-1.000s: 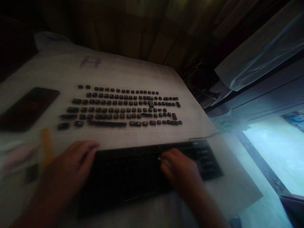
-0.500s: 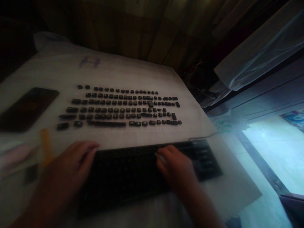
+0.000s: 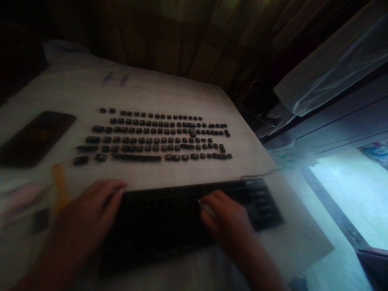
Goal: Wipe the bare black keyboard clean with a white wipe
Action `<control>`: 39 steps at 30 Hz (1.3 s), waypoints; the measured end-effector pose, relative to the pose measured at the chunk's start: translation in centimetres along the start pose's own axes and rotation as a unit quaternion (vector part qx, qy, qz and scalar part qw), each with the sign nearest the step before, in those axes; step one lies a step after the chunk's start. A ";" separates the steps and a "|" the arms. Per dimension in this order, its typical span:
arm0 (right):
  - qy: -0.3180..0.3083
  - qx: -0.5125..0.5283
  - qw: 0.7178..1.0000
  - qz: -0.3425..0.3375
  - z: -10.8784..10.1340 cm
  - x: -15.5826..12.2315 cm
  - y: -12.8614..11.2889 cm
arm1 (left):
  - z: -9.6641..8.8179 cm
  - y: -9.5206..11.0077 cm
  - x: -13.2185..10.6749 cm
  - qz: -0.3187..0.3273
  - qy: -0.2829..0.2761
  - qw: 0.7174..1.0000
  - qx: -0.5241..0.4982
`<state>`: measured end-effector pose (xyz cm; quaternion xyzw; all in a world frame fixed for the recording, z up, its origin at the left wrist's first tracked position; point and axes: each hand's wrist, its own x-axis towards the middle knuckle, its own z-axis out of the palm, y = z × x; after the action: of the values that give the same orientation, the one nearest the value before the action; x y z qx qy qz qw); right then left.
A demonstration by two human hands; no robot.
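Observation:
A black keyboard base (image 3: 157,226) lies at a slant across the near part of the table, its key area dark and blurred. At its upper left corner my left hand (image 3: 97,202) rests with the fingers bent round the edge and the thumb close to them. Over the right-middle of the base my right hand (image 3: 226,212) pinches a small slender white thing (image 3: 207,208), whose tip shows beside the fingertips. What kind of thing it is, I cannot make out. Beyond the base, loose black keycaps (image 3: 148,140) lie in several rows, with a long space bar (image 3: 138,157) among them.
At the left lies a dark phone (image 3: 38,137). An orange strip (image 3: 59,184), a pinkish-white crumpled thing (image 3: 22,198) and a small dark square (image 3: 41,220) sit near my left wrist. A cable (image 3: 260,175) runs off right over the white-covered table (image 3: 169,93).
My right hand has shifted slightly down toward me over the keyboard base, the white thing still in its fingers. My left hand stays at the corner.

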<state>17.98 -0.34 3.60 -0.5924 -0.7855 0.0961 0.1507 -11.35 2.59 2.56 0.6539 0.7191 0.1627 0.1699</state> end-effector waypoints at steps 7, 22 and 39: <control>0.032 0.023 0.999 -0.002 -0.3 0.6 0.0 | -0.1 0.2 0.0 0.001 0.007 1.000 0.002; -0.010 0.047 0.998 0.034 -0.5 0.3 -0.1 | 0.0 0.0 0.1 0.001 -0.008 1.000 0.001; 0.010 0.102 0.994 0.047 -0.6 0.2 1.1 | 0.1 -0.1 -0.1 -0.008 -0.011 1.000 0.000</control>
<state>19.12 0.17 3.86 -0.6109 -0.7415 0.1767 0.2139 -11.37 2.48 2.46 0.6502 0.7222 0.1540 0.1789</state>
